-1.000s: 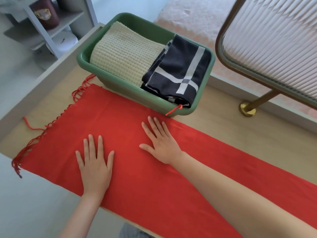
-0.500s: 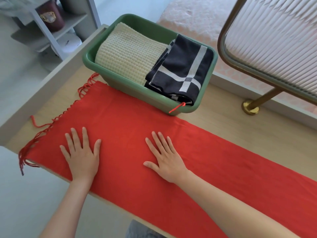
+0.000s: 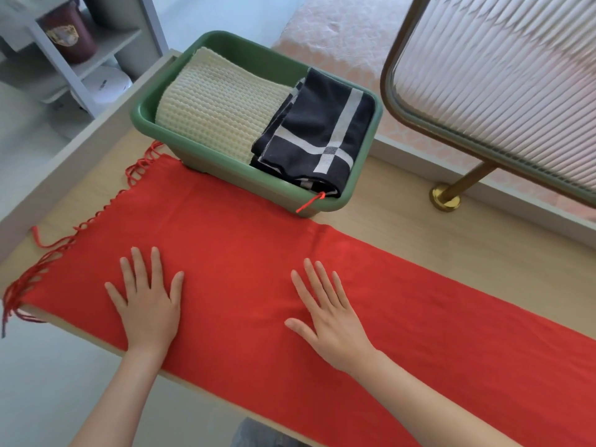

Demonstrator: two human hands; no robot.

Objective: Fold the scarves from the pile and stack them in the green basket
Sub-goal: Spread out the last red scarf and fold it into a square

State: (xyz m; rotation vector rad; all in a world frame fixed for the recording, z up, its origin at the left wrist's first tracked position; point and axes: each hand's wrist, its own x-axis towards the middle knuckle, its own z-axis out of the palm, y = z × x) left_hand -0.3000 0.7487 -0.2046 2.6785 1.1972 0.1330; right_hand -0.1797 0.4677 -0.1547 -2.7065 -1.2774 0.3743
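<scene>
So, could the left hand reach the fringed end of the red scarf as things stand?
Probably yes: the left hand lies flat on the red fringed scarf, and only bare cloth lies between it and the fringe.

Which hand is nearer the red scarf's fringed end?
Left. The left hand lies flat close to the fringe; the right hand lies farther along the scarf.
</scene>
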